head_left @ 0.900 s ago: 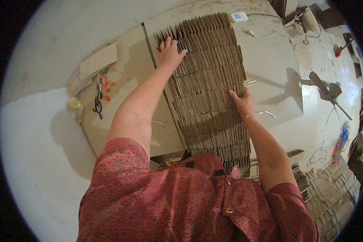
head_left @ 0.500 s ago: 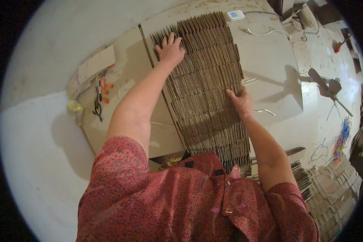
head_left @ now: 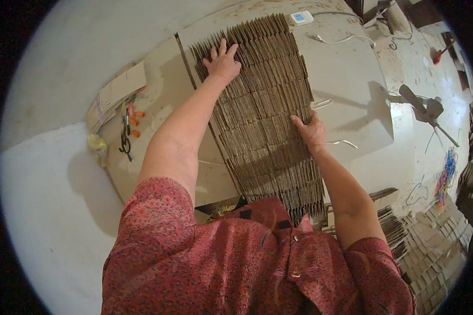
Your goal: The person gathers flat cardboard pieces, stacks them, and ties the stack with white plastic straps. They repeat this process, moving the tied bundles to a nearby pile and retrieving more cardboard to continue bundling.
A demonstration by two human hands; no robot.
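Note:
A long block of tightly packed, folded brown cardboard pieces [head_left: 263,92] lies on the table, its rows running from the far end toward my body. Across its far left part rests my left hand [head_left: 224,64], palm down with the fingers spread over the folded edges. My right hand [head_left: 313,135] is against the block's right side, about midway along. Its thumb reaches onto the top edge, apart from the fingers, which extend along the side and are partly hidden. At the far left end the pieces fan slightly apart.
Scissors [head_left: 125,144] and orange-handled tools [head_left: 135,118] lie left, near a stack of pale sheets [head_left: 122,86]. Beyond the block sit a small white device [head_left: 301,18] and a cable [head_left: 347,40]. A fan [head_left: 425,109] stands right, with coloured strings [head_left: 446,173] and more cardboard [head_left: 436,247].
The view has shifted slightly, moving the table and block a little left in it. My left hand has slid slightly right over the folded edges; my right hand stays by the block's side.

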